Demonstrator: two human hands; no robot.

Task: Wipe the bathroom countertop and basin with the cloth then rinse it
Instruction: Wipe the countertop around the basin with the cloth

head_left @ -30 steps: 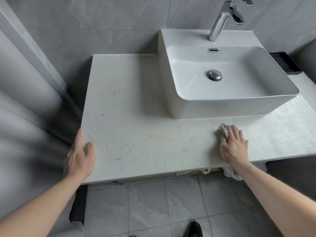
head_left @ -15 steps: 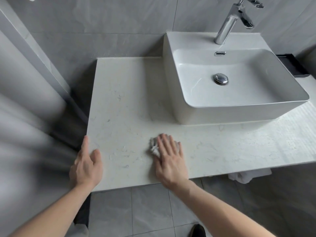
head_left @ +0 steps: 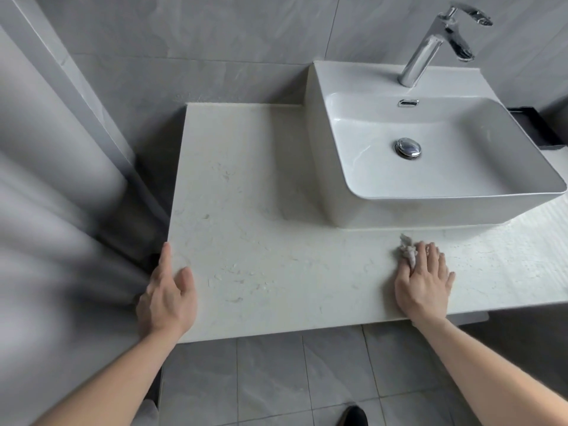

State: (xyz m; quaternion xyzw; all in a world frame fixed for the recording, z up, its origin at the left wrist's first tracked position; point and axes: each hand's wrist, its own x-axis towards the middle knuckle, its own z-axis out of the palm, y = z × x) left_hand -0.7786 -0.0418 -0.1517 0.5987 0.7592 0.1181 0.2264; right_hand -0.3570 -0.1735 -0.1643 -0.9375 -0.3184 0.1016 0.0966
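The right hand [head_left: 422, 284] lies palm down on the pale, faintly veined stone countertop [head_left: 261, 241], its fingers [head_left: 430, 256] stretched out nearly flat and close together, pressing a small crumpled off-white cloth [head_left: 407, 252] against the surface. The cloth is pinned under the fingers rather than gripped; only a ragged tuft pokes out beyond and to the left of the fingertips, the rest being hidden beneath the hand. A flat hand of this kind looks chosen to spread pressure over the cloth so that it drags across the stone instead of bunching. The left hand [head_left: 169, 293] holds nothing: its fingers hook over the left edge of the countertop near the front corner, with the thumb resting on top, apparently as a brace for the reach to the right. Just beyond the right fingertips, close but not touching, stands the front wall of the white rectangular ceramic basin [head_left: 384, 210], which sits on the countertop. The bowl holds no standing water that can be seen; in it are only the shut chrome pop-up drain plug [head_left: 408, 148] at the bottom and the chrome overflow slot [head_left: 408, 103] in the rear wall. The tall chrome tap [head_left: 430, 47] behind it is not running. By my judgement the countertop wipe is under way, with the basin and the rinse not yet done.
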